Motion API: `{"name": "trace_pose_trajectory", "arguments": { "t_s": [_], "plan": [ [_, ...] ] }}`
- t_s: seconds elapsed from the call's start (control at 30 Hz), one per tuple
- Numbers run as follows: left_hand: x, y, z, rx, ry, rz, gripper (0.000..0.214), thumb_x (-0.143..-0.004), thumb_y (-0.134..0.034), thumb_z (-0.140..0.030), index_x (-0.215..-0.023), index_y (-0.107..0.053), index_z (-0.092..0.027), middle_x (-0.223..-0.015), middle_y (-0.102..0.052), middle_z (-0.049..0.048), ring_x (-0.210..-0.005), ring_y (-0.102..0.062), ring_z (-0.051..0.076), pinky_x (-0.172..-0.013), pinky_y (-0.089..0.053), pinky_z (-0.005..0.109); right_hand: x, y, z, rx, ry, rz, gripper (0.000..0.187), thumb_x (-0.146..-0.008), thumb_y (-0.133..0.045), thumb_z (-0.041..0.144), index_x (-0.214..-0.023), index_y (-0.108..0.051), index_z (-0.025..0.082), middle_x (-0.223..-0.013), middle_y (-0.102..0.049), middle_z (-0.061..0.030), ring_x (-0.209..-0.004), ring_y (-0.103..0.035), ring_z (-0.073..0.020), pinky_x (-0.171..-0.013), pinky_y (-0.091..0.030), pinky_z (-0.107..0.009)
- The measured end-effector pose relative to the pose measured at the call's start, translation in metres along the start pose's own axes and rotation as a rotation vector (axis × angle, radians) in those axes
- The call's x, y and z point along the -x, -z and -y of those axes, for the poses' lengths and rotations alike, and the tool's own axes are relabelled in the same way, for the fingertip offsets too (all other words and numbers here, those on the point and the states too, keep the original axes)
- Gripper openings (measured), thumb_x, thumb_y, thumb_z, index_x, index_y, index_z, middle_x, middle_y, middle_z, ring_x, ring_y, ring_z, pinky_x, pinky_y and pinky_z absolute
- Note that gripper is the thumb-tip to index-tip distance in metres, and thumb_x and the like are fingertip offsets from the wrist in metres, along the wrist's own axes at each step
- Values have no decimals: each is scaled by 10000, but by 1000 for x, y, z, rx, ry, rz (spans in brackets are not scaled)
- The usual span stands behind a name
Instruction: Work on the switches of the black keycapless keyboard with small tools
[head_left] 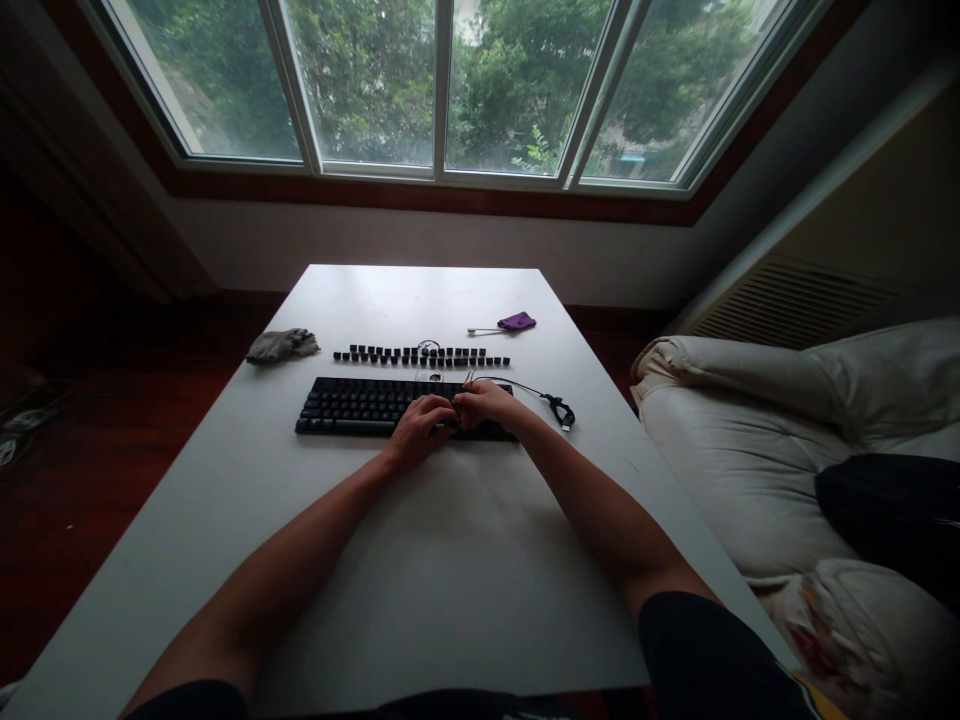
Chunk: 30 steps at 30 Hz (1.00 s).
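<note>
A black keyboard lies flat on the white table, its right part mostly covered by my hands. My right hand is closed over that part, pinching a thin wire keycap puller whose prongs stick up past the fingers. Beside it, my left hand rests over the keyboard with fingers bent and drawn together, their tips meeting the right hand's. Whatever is between the left fingertips is too small and dark to make out. Behind the keyboard, loose black keycaps stand in two rows.
A coiled black cable with a plug lies right of the keyboard. Farther back are a purple cloth pouch and thin white sticks. A crumpled grey cloth sits at the left edge of the table. A pale sofa stands to the right.
</note>
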<state>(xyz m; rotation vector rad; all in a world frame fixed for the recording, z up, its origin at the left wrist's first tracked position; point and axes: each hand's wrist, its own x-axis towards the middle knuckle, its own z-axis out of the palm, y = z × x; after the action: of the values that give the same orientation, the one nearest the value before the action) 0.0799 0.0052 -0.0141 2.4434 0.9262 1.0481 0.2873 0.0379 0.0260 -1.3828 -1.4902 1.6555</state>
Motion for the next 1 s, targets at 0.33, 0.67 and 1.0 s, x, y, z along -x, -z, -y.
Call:
{"name": "trace_pose_trajectory", "arguments": {
  "t_s": [0.33,0.67,1.0],
  "plan": [
    [-1,4,-5,-15,-23,7,178,-913,-639,-284,-1085,-676,-254,-1149,-676,63,-1075,-613,229,-963,-418,401,4,-1,3,-68,-58,45,228,-886,-684,329,-775,-605,146,-591,-692,-48,-507,-671,-153,-511,-595,-246],
    [-2,7,-15,-26,-11,-32,161,-943,-608,-312,-1082,-655,-248,-1132,-694,61,-1049,-630,218,-927,-410,377,-1,-1,-1,-170,-99,22,175,-884,-647,293,-800,-563,165,-576,-663,-15,-475,-650,-153,-481,-580,-262],
    [0,8,1,-80,184,-236,171,-951,-587,-314,-1100,-648,-255,-969,-694,27,-915,-632,205,-889,-413,365,-5,0,0,-69,86,-204,33,-870,-540,203,-849,-548,179,-712,-701,-36,-568,-657,-132,-491,-524,-206]
  ]
}}
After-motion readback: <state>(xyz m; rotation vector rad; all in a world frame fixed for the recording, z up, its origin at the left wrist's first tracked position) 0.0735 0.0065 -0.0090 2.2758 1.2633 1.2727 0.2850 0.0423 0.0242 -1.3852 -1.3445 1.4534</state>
